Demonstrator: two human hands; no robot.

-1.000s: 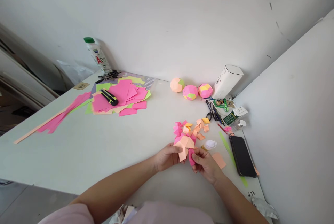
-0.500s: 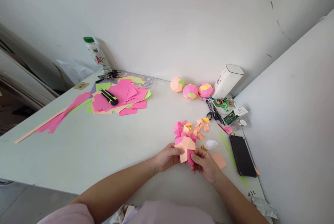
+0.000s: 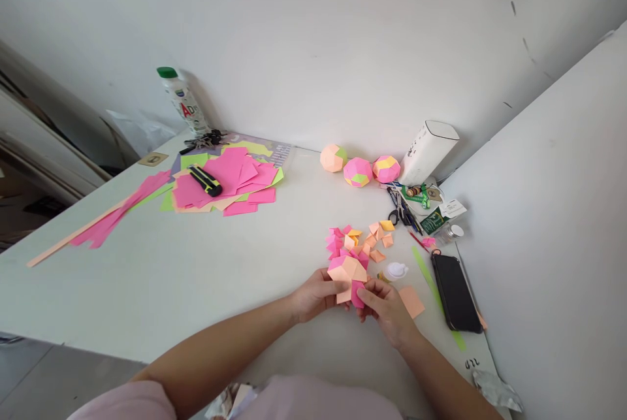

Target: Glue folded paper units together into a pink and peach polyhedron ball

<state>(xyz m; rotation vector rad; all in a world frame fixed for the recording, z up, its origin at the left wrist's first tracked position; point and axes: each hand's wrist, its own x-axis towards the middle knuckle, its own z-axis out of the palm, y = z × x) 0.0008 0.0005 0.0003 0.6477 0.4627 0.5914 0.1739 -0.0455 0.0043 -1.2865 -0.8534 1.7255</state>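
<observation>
A folded paper model (image 3: pixel 349 269) sat below and right of the frame's centre, between the person's hands. It was faceted and partly rounded, with peach panels on top, pink at the upper left and a pink flap at the lower right. The left hand (image 3: pixel 316 296) gripped its left side, thumb over a peach panel; the right hand (image 3: pixel 389 312) pinched the pink flap. Just beyond lay small folded pieces (image 3: pixel 376 255) in pink, peach and yellow-orange.

The surface (image 3: pixel 274 250) was pale and smooth, meeting a plain light wall (image 3: pixel 313 48) behind. Three faceted paper balls (image 3: pixel 358 172) stood in a row right of centre, near the wall. At centre left, a black-and-yellow cutter (image 3: pixel 206 180) lay on heaped coloured paper (image 3: pixel 232 168); a dark phone (image 3: pixel 455 292) lay at the right. Grey floor (image 3: pixel 29 381) showed at lower left.

On the green-capped bottle (image 3: pixel 186 105), upper left, the letters "AD" could be read. Print on a green card (image 3: pixel 433 219) at the right was too small to make out.
</observation>
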